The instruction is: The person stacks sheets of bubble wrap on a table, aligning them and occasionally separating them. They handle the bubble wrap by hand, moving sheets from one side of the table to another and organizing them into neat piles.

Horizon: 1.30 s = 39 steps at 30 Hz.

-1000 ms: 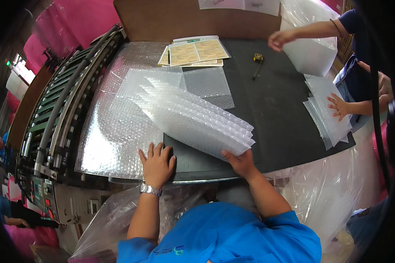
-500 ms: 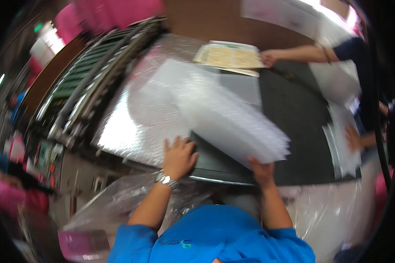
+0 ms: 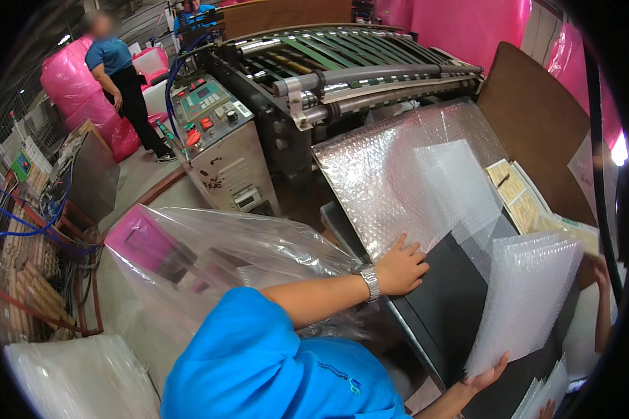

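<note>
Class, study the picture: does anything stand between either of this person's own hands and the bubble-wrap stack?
Nothing visible does. The right hand holds the bubble-wrap stack by its lower edge, and between the left hand and the stack there is just flat black tabletop.

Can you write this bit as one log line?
left hand: rests on black table, near bubble sheet | right hand: holds bubble-wrap stack | nearby: control panel

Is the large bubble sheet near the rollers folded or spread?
Spread: the large bubble sheet lies flat on the table, the left hand at its edge.
</note>
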Motion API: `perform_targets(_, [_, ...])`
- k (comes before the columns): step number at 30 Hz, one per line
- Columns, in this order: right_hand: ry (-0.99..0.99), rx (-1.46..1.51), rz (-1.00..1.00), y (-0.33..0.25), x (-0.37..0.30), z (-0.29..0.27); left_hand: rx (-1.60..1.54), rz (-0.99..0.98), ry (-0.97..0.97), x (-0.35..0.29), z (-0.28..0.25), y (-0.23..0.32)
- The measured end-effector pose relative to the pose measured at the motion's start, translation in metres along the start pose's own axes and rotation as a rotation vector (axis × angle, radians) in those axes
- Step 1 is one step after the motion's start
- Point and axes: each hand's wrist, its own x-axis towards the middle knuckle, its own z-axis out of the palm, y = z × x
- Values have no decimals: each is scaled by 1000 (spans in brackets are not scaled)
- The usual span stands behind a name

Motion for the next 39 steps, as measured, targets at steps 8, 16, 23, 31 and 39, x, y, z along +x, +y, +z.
perform_targets(8, [43,-223,99,21,6,-21,-2,-4,28,-1,4,-2])
perform_targets(16, [63,-186,88,21,-4,-10,8,25,35,5,3,5])
perform_targets(23, [333,-440,-75,32,-13,2,-29,13,6,4,0,3])
perform_targets(31, [153,-170,-54,37,2,21,43,28,22,4,-14,-4])
perform_targets(39, [137,-202,-94,28,2,21,47,41,7,5,-9,-2])
